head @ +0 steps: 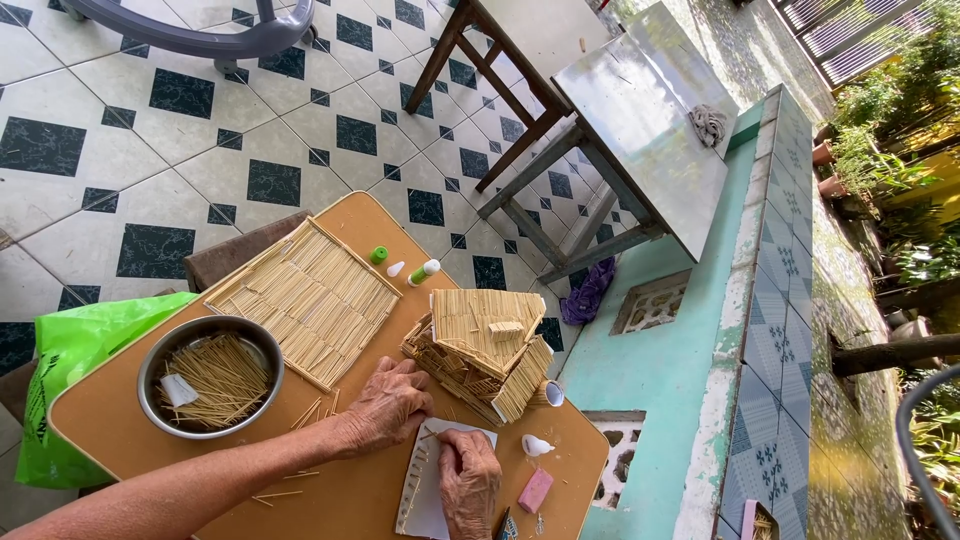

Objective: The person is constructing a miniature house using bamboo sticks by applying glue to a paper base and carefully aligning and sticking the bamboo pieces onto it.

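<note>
My left hand (385,405) lies curled on the brown tabletop (120,440), its fingertips at the top edge of a white paper sheet (428,495). My right hand (468,482) rests on that sheet with its fingers pinched. A thin wooden stick (428,436) runs between the fingertips of both hands. Several short sticks lie in a row along the sheet's left edge. Just beyond the hands stands a small model house of sticks (482,350).
A flat stick panel (310,295) and a metal bowl of loose sticks (205,378) lie to the left. A glue bottle (424,271), green cap (379,255), pink block (535,490) and green bag (70,370) are nearby. A metal table (640,110) stands beyond.
</note>
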